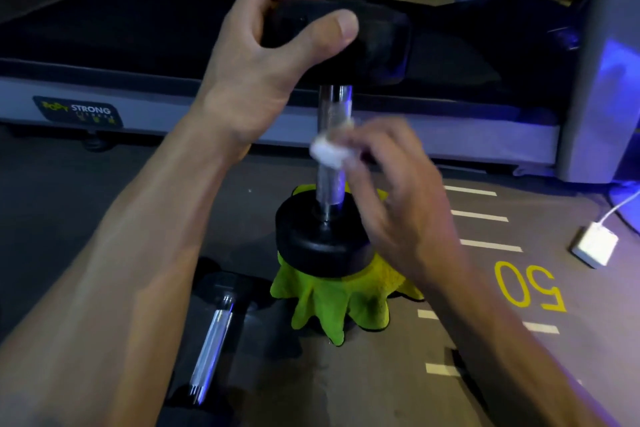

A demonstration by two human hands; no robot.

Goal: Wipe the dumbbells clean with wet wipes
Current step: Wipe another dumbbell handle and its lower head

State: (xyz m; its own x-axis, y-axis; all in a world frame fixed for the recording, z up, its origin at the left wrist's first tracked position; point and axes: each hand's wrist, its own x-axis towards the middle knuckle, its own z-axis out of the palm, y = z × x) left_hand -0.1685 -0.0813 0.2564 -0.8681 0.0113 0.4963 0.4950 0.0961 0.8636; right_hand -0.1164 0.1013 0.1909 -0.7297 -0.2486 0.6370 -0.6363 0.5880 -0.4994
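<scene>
the dumbbell (pixel 330 135) stands on end in the middle of the scene, its lower head on a green cloth (pixel 332 305) on the floor. the left hand (pixel 263 55) is curled round the upper head, steadying it. the right hand (pixel 391 191) pinches a wadded wipe (pixel 327 152) against the bar, though blur hides the fingers' exact lie. the likely trouble is tipping: the cloth is a soft, bunched base, so a hard sideways rub could rock the weight if the left hand slackens. it could fall onto the second dumbbell (pixel 214 333) lying near left. the small wipe may also slip out.
</scene>
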